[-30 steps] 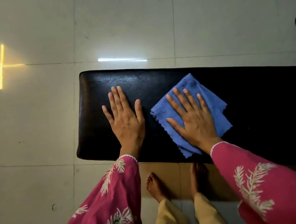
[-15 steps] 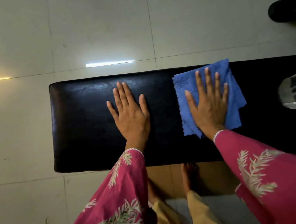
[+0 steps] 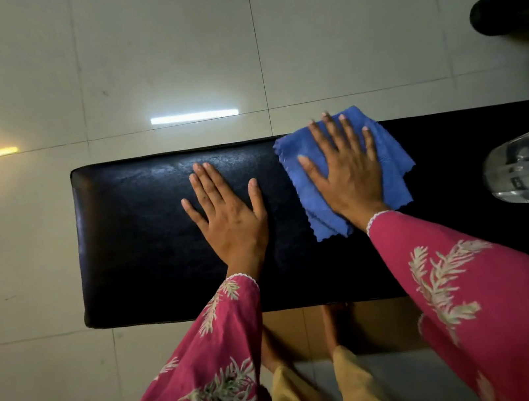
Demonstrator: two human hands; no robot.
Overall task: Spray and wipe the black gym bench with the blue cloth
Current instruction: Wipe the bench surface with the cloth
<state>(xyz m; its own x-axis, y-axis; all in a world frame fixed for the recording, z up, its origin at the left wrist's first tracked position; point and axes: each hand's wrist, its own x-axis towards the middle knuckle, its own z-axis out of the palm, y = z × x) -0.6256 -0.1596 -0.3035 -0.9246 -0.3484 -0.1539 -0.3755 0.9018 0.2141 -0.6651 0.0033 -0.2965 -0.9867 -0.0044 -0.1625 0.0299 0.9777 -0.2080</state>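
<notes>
Right hand [image 3: 349,173] is pressing flat, fingers spread, on the blue cloth [image 3: 391,159] to wipe; left hand [image 3: 229,216] beside it is bracing flat on the black gym bench [image 3: 144,236].

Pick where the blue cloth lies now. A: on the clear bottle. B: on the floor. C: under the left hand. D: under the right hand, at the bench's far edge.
D: the right hand lies on the blue cloth at the far edge of the black bench; the left hand touches bare padding.
</notes>
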